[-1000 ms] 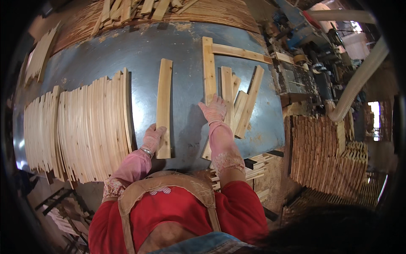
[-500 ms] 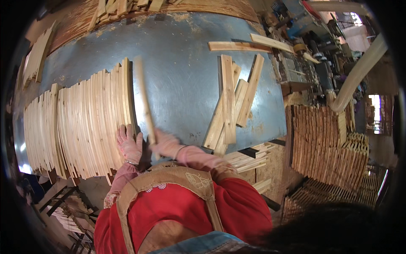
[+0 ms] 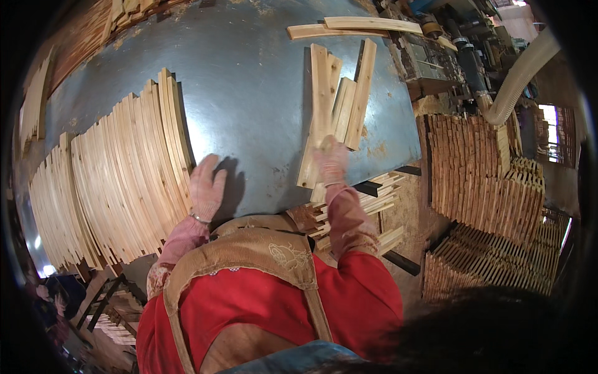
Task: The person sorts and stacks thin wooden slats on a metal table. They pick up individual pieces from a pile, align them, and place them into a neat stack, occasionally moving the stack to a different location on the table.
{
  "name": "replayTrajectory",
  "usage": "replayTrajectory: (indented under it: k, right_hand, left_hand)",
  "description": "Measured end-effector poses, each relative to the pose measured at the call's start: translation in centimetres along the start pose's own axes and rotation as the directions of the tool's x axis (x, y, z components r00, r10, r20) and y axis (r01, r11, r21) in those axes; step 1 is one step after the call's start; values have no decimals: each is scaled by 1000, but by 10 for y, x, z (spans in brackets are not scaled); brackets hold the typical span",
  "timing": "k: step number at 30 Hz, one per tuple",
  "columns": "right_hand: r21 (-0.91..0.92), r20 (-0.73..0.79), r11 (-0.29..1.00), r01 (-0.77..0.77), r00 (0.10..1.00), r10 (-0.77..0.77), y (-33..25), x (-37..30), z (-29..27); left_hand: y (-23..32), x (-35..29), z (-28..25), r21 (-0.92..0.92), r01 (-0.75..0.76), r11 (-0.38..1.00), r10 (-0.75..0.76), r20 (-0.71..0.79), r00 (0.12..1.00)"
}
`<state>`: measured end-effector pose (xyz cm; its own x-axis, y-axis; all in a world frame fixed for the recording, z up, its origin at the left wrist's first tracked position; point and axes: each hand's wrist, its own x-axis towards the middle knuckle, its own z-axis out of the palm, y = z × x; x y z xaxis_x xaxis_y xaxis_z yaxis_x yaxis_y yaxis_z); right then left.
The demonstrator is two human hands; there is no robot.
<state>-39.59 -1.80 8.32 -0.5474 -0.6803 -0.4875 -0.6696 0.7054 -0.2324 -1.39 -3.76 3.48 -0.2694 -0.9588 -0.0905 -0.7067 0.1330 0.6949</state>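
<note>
My left hand [image 3: 207,190], in a pale glove, is open with its fingers apart, beside the near right end of a long row of wooden slats [image 3: 118,168] packed side by side. My right hand [image 3: 332,163], gloved too, is over the near end of the top wooden slat [image 3: 319,84] in a loose, crossed pile. Motion smears its fingers, so I cannot make out whether they have closed round the slat. More slats lie under and beside it, among them one angled slat [image 3: 361,93] on the pile's right.
The blue-grey tabletop [image 3: 249,93] carries the slats. Two slats [image 3: 374,25] lie at its far right edge, next to machinery. Stacked wood [image 3: 467,168] stands at the right, below a ribbed hose [image 3: 523,75]. Thin strips [image 3: 374,193] lie below the table's near right edge.
My right hand has let go of the slat it held, which now appears to stand at the row's right end, and has moved right to the pile. My left hand has come off the row.
</note>
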Motion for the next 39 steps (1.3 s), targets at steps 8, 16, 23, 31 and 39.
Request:
replayTrajectory:
  k: [8, 16, 23, 31, 39]
  right_hand:
    - [-164, -170, 934, 316, 924, -342, -19, -39, 77]
    - [-172, -325, 978, 115, 931, -167, 42, 19, 88]
    - [512, -123, 842, 172, 984, -126, -67, -50, 97]
    - [327, 371, 665, 671, 557, -743, -127, -113, 143]
    - [101, -304, 995, -22, 951, 52, 58, -40, 52]
  left_hand:
    - [47, 60, 45, -600, 628, 496, -221, 612, 759]
    - [18, 27, -2, 479, 165, 862, -99, -160, 982]
    - [-34, -9, -6, 551, 37, 834, 51, -144, 988]
    - [-43, -3, -6, 578, 57, 814, 13, -117, 993]
    - [-18, -4, -16, 495, 87, 864, -28, -126, 992]
